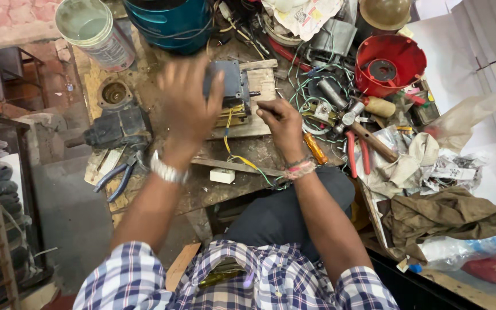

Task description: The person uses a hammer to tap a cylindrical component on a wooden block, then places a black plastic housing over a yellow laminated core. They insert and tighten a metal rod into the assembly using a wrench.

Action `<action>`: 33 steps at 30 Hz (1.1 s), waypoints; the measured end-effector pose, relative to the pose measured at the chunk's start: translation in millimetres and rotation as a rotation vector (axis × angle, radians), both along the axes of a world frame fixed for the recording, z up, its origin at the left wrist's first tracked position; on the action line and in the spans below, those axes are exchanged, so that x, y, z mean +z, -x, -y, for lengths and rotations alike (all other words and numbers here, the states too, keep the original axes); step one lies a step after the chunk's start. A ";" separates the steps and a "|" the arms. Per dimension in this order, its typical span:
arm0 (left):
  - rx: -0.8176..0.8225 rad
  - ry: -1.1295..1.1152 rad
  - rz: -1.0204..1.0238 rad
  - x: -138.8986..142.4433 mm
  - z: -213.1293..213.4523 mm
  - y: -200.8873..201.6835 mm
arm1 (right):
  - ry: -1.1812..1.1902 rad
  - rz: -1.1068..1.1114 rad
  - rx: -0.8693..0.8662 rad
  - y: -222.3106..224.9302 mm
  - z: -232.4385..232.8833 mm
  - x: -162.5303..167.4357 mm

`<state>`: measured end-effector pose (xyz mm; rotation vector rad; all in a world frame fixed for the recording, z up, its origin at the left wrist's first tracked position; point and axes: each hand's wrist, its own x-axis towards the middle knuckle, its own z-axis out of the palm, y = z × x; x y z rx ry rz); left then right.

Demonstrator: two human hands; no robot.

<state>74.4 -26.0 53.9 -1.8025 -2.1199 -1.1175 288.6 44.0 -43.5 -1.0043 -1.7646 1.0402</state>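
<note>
Grey metal motor block [228, 83] upper centre of frame, on wooden board [262, 103]. Likely heavy, rigid, hard-edged; best held by flat sides, clear of yellow wires [233, 150] trailing below: thin, floppy, snag-prone.
Left hand [186, 106] blurred, fingers spread, grip open, at block's left face.
Right hand [282, 123] beside block, grip pinched closed; held thing too small to tell.
Counter [144, 80] worn wood, crowded: blue pliers [116, 177] left, red funnel [388, 63] upper right. Cramped workshop.

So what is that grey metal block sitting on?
The grey metal block rests on a pale wooden board, with yellow wires showing beneath its front edge. The raised left hand covers its left side, so what lies under that part cannot be seen.
</note>
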 end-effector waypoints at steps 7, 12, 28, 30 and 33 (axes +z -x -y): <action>-0.073 0.050 0.180 -35.1 -62.6 15.4 | 0.069 -0.055 0.059 14.5 -5.6 -13.1; -0.031 0.055 0.167 -50.6 -63.8 20.4 | -0.121 0.130 -0.046 15.4 9.1 -12.3; -0.021 0.143 0.193 -32.7 -58.4 15.6 | -0.029 0.056 0.022 13.8 4.9 -14.2; -0.017 0.171 0.195 -31.4 -58.7 16.0 | -0.007 0.058 0.026 14.3 2.2 -11.7; -0.010 0.188 0.200 -30.3 -58.3 15.3 | -0.006 0.041 0.054 14.3 -1.1 -7.2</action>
